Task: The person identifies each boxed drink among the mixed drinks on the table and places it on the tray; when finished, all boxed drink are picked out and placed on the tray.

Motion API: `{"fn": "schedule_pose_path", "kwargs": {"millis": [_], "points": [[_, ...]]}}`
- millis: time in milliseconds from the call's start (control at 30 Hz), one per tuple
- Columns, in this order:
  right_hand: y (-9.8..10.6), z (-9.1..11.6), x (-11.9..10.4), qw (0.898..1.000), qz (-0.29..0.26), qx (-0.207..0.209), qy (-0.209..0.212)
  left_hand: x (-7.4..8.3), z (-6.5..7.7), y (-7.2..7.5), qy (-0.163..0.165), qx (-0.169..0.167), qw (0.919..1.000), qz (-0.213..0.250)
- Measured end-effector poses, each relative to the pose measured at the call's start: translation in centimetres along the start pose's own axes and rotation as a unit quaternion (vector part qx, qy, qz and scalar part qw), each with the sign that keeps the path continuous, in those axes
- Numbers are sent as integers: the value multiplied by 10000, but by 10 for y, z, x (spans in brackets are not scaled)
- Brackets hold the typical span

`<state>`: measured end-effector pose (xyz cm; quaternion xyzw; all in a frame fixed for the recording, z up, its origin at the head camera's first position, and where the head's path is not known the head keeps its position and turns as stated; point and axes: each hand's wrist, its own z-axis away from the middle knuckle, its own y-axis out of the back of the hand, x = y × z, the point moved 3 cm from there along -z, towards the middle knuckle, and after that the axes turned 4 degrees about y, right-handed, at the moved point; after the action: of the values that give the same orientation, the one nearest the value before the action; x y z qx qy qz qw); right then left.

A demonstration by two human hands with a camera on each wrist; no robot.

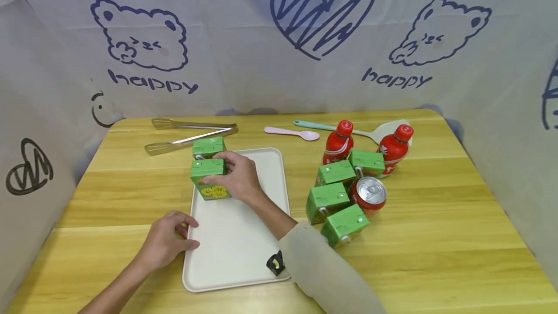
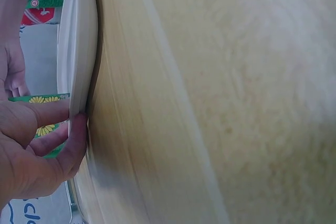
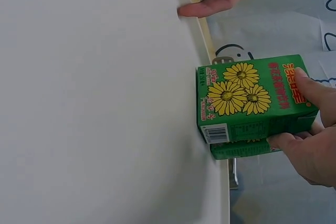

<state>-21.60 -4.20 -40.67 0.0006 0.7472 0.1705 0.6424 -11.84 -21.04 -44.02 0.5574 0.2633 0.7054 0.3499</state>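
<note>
My right hand (image 1: 242, 176) grips a green drink carton (image 1: 209, 171) with yellow flowers on its front, thumb on one side and fingers on the other. The carton stands upright at the far left corner of a white tray (image 1: 233, 241). Right behind it is a second green carton (image 1: 208, 145), mostly hidden by the first. My left hand (image 1: 165, 239) pinches the tray's left rim between thumb and fingers, as the left wrist view shows. In the right wrist view the held carton (image 3: 247, 90) has its base close against the tray's raised edge.
Right of the tray stand several more green cartons (image 1: 328, 200), a drink can (image 1: 370, 193) and two red bottles (image 1: 340, 144). Along the back lie metal tongs (image 1: 196, 127), a pink spoon (image 1: 292, 132) and a spatula (image 1: 331, 126). A small black object (image 1: 275, 263) shows by my right sleeve.
</note>
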Motion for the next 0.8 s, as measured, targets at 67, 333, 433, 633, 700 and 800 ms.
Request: {"fn": "schedule_pose_path", "kwargs": {"millis": [67, 333, 433, 633, 700, 800], "points": [[-1, -1, 0, 10000, 15, 4, 77, 0, 0, 0, 0, 0, 10000, -13], [-3, -1, 2, 9997, 215, 14, 147, -1, -1, -1, -19, 41, 10000, -20], [-3, -1, 2, 9993, 335, -36, 161, -1, -1, -2, -21, 51, 10000, -5], [-1, 1, 1, 9969, 638, -209, 411, -2, -1, -1, -14, 63, 10000, -46], [-1, 3, 2, 9962, 674, -212, 509, -2, -1, -1, -24, 66, 10000, -45], [0, 7, 1, 9956, 747, -57, 563, -2, -1, -1, -60, 63, 10000, -15]]}}
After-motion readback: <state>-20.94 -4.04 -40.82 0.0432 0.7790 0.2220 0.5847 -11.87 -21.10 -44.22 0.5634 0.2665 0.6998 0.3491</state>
